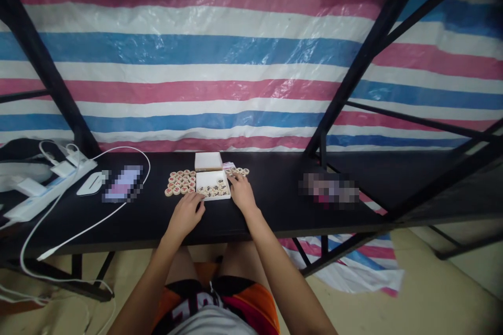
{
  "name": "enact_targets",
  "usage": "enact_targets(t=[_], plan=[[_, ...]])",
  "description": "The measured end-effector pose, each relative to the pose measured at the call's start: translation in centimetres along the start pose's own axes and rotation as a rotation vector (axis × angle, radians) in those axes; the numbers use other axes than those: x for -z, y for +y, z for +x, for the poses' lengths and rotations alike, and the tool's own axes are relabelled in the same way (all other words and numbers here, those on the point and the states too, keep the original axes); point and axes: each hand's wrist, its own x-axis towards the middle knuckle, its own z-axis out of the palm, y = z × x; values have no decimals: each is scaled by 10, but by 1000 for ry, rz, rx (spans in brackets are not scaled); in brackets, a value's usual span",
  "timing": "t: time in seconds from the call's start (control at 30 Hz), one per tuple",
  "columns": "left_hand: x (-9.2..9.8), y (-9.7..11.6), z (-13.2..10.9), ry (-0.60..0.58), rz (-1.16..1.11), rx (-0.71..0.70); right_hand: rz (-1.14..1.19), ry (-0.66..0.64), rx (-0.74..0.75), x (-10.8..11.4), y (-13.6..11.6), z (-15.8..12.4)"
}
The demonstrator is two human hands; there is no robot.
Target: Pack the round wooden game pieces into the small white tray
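An open white box tray (pixel 213 179) lies on the black table, with black-marked Chinese chess pieces (pixel 215 189) in rows along its near and right sides. My left hand (pixel 187 214) rests at the tray's near left corner, fingers stretched forward and thumb apart. Beside the tray's right wall is my right hand (pixel 241 192), its fingers reaching toward more round pieces (pixel 244 171) just beyond them. I see no piece clearly held in either hand. Left of the tray, red-marked pieces (pixel 179 183) lie in several rows. The fingertips are partly hidden.
Behind the tray stands a white box part (pixel 208 160). To the left are a blurred phone (pixel 122 183), a white cable (pixel 92 226) and a power strip (pixel 51 193). A blurred item (pixel 329 188) lies right. Black metal posts (pixel 353 63) and striped sheeting (pixel 212 52) stand behind.
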Motion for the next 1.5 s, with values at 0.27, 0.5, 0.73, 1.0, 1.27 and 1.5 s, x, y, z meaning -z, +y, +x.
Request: enact_targets(t=[0.27, 0.5, 0.73, 1.0, 1.27, 1.5], plan=[[1, 0, 0, -6, -7, -1, -13, 1, -107, -1, -1, -3], [3, 2, 0, -1, -32, 5, 25, 21, -118, 1, 0, -3], [1, 0, 0, 7, -38, 8, 310, 168, -90, 5, -2, -2], [2, 0, 1, -16, -27, 5, 368, 83, 306, 13, -34, 9], [1, -1, 0, -10, -18, 4, 251, 4, 256, 6, -38, 15], [2, 1, 1, -8, -24, -5, 230, 30, 231, -2, -33, 15]])
